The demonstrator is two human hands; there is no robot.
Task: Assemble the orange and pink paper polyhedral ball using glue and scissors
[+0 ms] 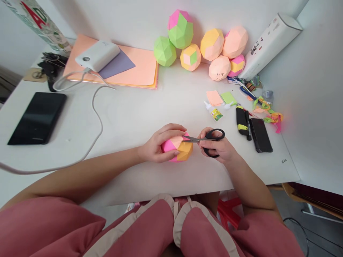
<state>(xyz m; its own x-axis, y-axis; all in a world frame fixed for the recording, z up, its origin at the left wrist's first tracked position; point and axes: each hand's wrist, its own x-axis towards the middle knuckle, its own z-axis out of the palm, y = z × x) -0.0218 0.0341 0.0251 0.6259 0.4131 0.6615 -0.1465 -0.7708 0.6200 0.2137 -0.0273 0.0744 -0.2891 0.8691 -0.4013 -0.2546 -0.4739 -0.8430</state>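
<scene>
My left hand (160, 142) is wrapped round a faceted paper ball (184, 151) with pink, peach and orange faces, low over the near part of the white desk. A pair of black-handled scissors (213, 135) is in my right hand (221, 149), its fingers closed about the handles and pivot. The metal blades point left, and their tips touch or overlap the ball's upper right side. Whether the tips go into a seam I cannot tell. The underside of the ball and part of its left side are hidden by my left hand.
Several finished paper balls (181, 34) lie against the back wall. Behind my right hand are a glue bottle (216, 113), a highlighter (241, 120) and a phone (261, 135). At left, a white cable (98, 134) crosses the desk from a power bank (98, 55) past a black tablet (37, 118).
</scene>
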